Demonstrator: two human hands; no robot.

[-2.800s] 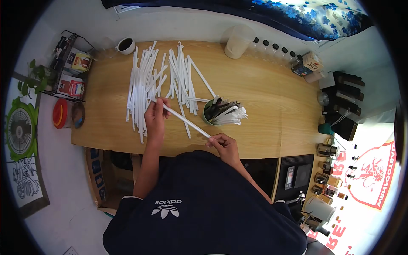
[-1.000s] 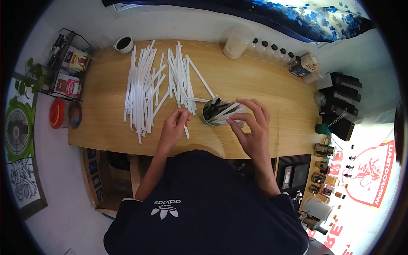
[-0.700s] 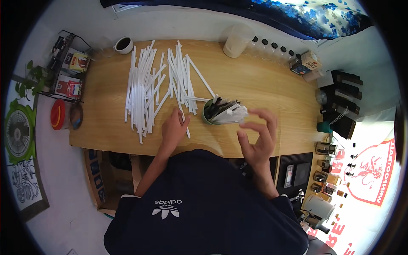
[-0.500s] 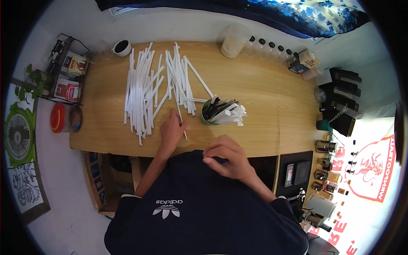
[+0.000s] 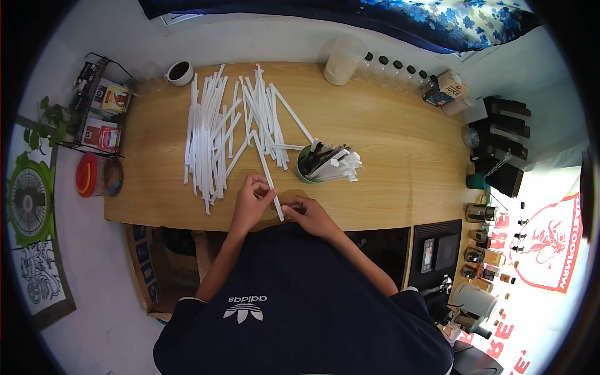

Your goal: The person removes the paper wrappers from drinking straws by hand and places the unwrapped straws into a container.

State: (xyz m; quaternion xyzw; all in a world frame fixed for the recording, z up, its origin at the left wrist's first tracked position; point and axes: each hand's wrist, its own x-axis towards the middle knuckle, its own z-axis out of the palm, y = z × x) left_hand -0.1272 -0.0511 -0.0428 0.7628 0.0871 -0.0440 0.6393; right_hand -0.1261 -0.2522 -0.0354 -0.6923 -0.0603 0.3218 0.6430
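A paper-wrapped straw (image 5: 265, 167) slants down toward the table's front edge, its upper end near the other straws. My left hand (image 5: 252, 201) is closed around its lower part, thumb and fingers pinching it. My right hand (image 5: 307, 214) has curled fingers, with thumb and fingertips at the straw's lower end. Beyond my hands lie two loose groups of white wrapped straws, a left pile (image 5: 204, 137) and a smaller right pile (image 5: 265, 112). To the right, a green cup (image 5: 306, 177) holds dark sticks and white paper-wrapped pieces (image 5: 337, 167).
A mug of dark liquid (image 5: 180, 72) and a wire rack (image 5: 100, 112) stand at the back left. Along the back are a cloudy plastic pitcher (image 5: 345, 59), several black-capped bottles (image 5: 396, 72) and a juice carton (image 5: 447, 86). A black scale (image 5: 435, 254) sits front right.
My right hand has moved down-left from in front of my chest to the straw's lower end. My left hand has drawn the straw slightly nearer and raised it.
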